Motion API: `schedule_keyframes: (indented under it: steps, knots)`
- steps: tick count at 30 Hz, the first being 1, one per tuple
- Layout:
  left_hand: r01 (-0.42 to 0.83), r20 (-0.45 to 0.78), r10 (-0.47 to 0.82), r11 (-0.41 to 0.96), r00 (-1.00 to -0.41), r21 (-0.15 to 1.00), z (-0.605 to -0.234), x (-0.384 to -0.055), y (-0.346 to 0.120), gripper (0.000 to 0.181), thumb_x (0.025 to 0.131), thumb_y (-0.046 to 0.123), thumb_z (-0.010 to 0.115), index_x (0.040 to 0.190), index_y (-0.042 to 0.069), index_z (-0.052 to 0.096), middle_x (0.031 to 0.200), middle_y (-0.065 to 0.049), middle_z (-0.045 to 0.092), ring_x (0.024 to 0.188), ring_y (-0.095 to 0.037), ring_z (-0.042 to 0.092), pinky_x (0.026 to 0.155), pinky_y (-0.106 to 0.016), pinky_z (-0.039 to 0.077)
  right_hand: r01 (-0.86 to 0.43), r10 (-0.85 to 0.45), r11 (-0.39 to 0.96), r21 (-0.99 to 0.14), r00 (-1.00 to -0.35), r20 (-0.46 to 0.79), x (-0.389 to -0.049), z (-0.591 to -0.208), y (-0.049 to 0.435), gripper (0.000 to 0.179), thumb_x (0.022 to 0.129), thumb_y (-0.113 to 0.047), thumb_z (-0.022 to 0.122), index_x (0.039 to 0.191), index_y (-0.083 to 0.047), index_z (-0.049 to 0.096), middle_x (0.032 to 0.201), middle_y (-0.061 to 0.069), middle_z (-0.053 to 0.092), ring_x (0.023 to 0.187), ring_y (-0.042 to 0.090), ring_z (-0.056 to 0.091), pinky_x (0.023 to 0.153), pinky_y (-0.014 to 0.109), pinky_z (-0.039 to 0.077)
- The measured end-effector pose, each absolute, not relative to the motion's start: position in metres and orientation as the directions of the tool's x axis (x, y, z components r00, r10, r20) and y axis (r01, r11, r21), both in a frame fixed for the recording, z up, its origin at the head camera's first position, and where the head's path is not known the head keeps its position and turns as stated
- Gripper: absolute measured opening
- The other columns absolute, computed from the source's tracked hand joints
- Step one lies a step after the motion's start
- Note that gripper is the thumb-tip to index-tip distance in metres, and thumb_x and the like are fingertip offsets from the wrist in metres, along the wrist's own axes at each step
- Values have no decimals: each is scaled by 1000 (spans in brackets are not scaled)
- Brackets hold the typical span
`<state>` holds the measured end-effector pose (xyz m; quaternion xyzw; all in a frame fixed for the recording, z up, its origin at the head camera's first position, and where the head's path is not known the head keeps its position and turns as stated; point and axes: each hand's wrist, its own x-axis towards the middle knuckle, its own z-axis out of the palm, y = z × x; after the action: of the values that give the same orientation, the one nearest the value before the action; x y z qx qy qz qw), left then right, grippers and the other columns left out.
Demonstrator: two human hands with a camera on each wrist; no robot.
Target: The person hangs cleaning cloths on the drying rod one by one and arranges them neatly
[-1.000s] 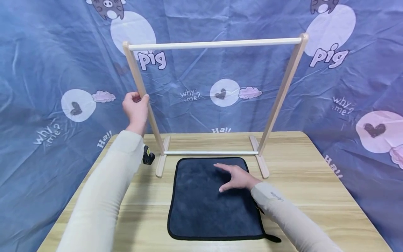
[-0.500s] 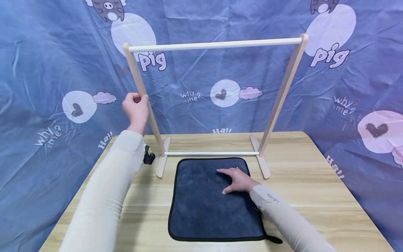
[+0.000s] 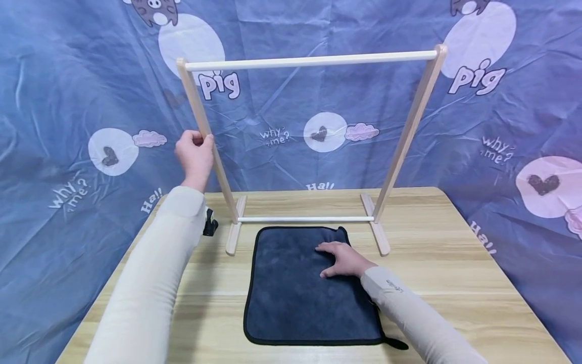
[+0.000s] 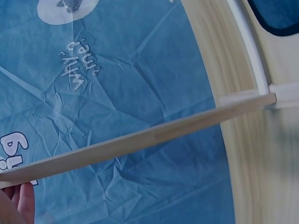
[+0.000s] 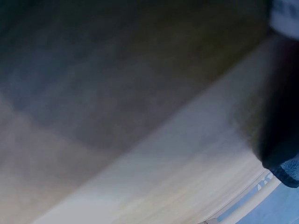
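In the head view my left hand [image 3: 195, 156] pinches the left post [image 3: 221, 174] of a pale wooden rack between thumb and fingers, about halfway up. The left wrist view shows the fingertips at the lower left, against that post [image 4: 154, 133]. A dark grey cloth [image 3: 295, 288] with black trim lies flat in front of the rack, its far right corner puckered up. On its right side rests my right hand [image 3: 343, 260], thumb and index finger spread apart. The other fingers are mostly hidden. The right wrist view is blurred, with a cloth edge [image 5: 287, 172] at the right.
The rack has a white top rail [image 3: 313, 61] and a low white bar [image 3: 304, 219], standing on two wooden feet. A small black object [image 3: 210, 225] sits beside the left foot, partly behind the sleeve. A blue printed curtain [image 3: 273, 167] surrounds the wooden table [image 3: 436, 242].
My right hand has come slightly down and right onto the cloth, and the cloth's far right corner has puckered. The left hand stays on the post.
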<state>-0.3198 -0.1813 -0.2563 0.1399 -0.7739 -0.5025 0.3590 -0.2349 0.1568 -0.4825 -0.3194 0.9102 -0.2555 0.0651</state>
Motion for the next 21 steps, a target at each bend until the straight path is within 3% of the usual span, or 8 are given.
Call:
schedule_keyframes:
  steps: [8, 16, 21]
  knots:
    - [124, 427, -542, 506, -724, 853, -255, -319, -180, 18, 82, 15, 62, 90, -1, 61, 85, -11, 62, 76, -16, 55, 71, -25, 49, -562, -622, 667, -490, -782, 50, -232, -484, 155, 48, 70, -33, 75, 111, -11, 64, 117, 11, 60, 109, 27, 55, 92, 43, 45]
    - [136, 442, -544, 512, -713, 848, -257, -320, -183, 17, 82, 14, 61, 90, -1, 61, 86, -12, 63, 76, -16, 56, 70, -25, 49, -668, -671, 595, -448, -719, 181, -233, -484, 148, 26, 72, -21, 73, 96, -12, 70, 98, 6, 68, 92, 19, 64, 81, 32, 51]
    - [131, 439, -539, 515, -719, 847, -257, -319, -183, 18, 83, 15, 61, 90, -1, 61, 87, -12, 62, 76, -17, 56, 71, -26, 50, -681, -671, 584, -442, -711, 209, -235, -482, 147, 15, 72, -15, 73, 87, -13, 72, 88, 0, 70, 85, 15, 65, 76, 27, 52]
